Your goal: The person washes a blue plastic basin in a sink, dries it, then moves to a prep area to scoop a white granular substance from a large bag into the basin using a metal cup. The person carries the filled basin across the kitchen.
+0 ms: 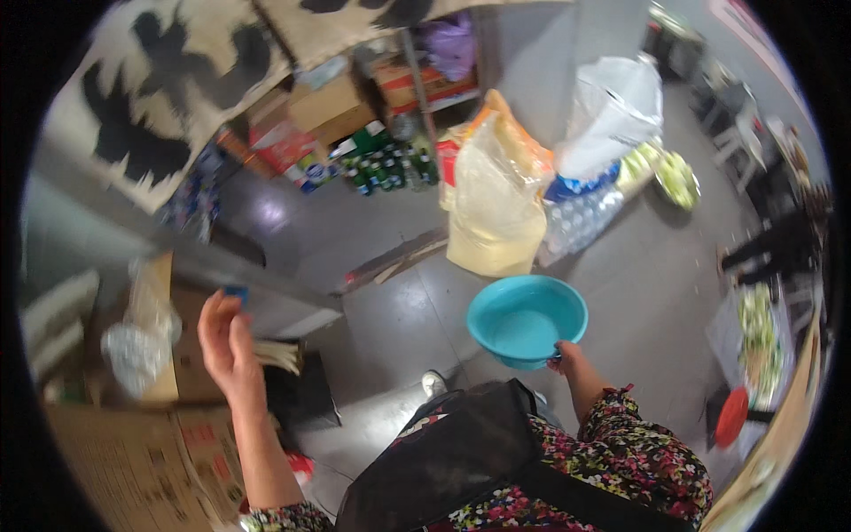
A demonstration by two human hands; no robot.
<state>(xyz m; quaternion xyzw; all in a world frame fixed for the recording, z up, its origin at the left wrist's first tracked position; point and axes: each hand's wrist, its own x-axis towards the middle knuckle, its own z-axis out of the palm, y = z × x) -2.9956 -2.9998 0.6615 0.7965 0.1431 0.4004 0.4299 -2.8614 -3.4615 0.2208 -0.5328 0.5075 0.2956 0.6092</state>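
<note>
My right hand (565,358) grips the near rim of a turquoise plastic basin (525,319), whose visible inside holds nothing. The basin is held over the floor, just on the near side of a large clear sack of pale yellow material (495,239). My left hand (226,332) is raised at the left with its fingers loosely bent and apart, holding nothing that I can see. Behind its fingertips shows a small blue thing (236,294), too blurred to name.
Green glass bottles (389,169) and cardboard boxes (332,103) stand beyond a low floor strip (399,259). White bags (608,113) and leafy vegetables (677,179) lie behind the sack. Cartons (126,459) fill the lower left; a red stool (731,417) is at right.
</note>
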